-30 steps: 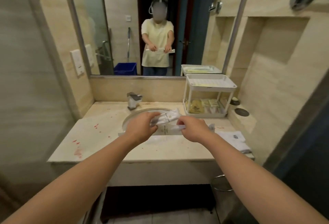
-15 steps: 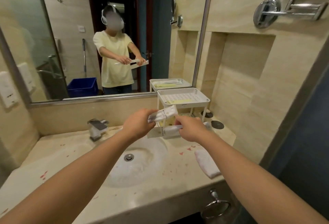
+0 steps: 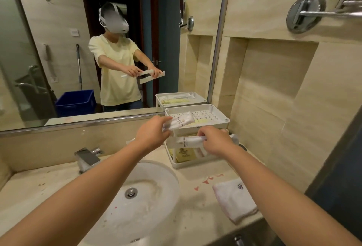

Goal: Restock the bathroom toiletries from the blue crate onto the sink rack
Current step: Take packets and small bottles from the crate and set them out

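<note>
A white two-tier sink rack (image 3: 221,120) stands on the counter against the mirror, right of the basin. My left hand (image 3: 151,133) grips one long white toiletry packet (image 3: 181,122) at the front left corner of the rack's top tray. My right hand (image 3: 215,141) holds a second white packet (image 3: 186,141) level in front of the rack, between the tiers. Yellow sachets (image 3: 185,153) lie in the lower tier. A pale yellow packet (image 3: 203,121) lies in the top tray. The blue crate (image 3: 75,102) shows only as a reflection, on the floor behind me.
The round basin (image 3: 156,191) with its chrome tap (image 3: 87,157) sits under my forearms. A folded white towel (image 3: 234,198) lies at the counter's right front. A wall niche (image 3: 274,89) is right of the rack. A chrome towel-rail mount (image 3: 305,12) is above.
I have stepped closer to the sink and turned right. Both hands have carried their packets from above the basin up to the rack, the left one now at the top tray.
</note>
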### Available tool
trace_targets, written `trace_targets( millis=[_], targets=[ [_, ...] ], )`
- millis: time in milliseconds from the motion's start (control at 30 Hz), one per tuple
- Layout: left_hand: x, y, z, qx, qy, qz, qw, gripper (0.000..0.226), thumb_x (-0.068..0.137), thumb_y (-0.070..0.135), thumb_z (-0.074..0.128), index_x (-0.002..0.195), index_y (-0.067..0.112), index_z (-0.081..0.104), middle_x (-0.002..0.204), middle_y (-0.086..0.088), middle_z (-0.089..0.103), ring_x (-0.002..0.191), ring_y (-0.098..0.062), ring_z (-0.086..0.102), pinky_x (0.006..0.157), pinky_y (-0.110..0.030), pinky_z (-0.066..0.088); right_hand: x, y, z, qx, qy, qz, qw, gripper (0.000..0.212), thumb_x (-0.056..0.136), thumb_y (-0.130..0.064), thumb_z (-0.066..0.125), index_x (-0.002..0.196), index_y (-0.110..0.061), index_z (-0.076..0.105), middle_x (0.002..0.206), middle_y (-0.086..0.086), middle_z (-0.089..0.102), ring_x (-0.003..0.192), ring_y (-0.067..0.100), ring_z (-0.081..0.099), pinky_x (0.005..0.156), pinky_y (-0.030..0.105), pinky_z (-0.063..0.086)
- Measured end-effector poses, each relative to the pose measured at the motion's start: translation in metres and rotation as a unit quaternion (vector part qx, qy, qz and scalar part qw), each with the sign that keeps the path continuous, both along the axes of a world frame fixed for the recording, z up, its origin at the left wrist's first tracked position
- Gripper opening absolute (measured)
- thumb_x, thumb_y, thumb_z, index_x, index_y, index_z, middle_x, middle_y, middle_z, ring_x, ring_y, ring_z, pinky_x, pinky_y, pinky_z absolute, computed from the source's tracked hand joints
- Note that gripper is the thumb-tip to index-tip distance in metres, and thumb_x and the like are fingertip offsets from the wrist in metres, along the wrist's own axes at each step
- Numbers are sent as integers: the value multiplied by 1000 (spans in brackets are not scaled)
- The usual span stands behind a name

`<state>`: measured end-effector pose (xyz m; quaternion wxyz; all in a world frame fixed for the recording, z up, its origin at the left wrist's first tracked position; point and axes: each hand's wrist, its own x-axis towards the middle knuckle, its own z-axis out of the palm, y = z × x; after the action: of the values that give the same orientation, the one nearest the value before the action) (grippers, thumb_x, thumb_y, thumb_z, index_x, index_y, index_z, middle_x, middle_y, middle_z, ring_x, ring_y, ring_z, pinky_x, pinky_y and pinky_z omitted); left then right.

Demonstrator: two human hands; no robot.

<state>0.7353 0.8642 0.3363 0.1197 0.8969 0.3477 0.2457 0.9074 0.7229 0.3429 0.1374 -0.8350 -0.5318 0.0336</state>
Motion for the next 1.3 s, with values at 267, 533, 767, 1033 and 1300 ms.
trace_targets(
  millis=[267,533,767,1033,1300],
  targets=[
    [69,45,-3,14,-33,30,999,53,87,32,65,137,33,49,130,5,60,112,-16,58,84,-32,49,78,61,2,-1,-10,42,999,31,85,-4,46,98,-31,51,112,-6,56,89,17,43,91,37,31],
    [135,90,-10,1,-22,80,997,52,87,32,65,137,36,49,129,6,59,106,-14,61,75,-31,51,151,132,-8,-9,-9,83,996,36,90,-4,43,111,-29,56,123,-5,56,109,22,52,96,38,33],
    [165,114,-27,-14,-1,103,995,51,89,33,64,137,35,49,126,7,58,108,-15,59,83,-37,54,187,178,-32,-35,0,105,994,40,87,-2,44,115,-28,58,125,-5,57,115,21,53,98,38,32],
    [185,128,-37,-17,32,114,993,49,89,36,62,136,40,47,110,7,57,93,-14,59,72,-33,53,199,208,-60,-72,15,141,987,41,88,-4,47,118,-28,61,124,-3,61,114,23,55,102,40,32],
    [203,123,-42,-26,60,93,994,51,93,33,60,141,35,45,123,4,56,104,-17,57,81,-37,54,224,194,-66,-70,75,110,989,54,90,-3,42,136,-28,55,142,2,52,132,27,42,116,42,27]
  ],
)
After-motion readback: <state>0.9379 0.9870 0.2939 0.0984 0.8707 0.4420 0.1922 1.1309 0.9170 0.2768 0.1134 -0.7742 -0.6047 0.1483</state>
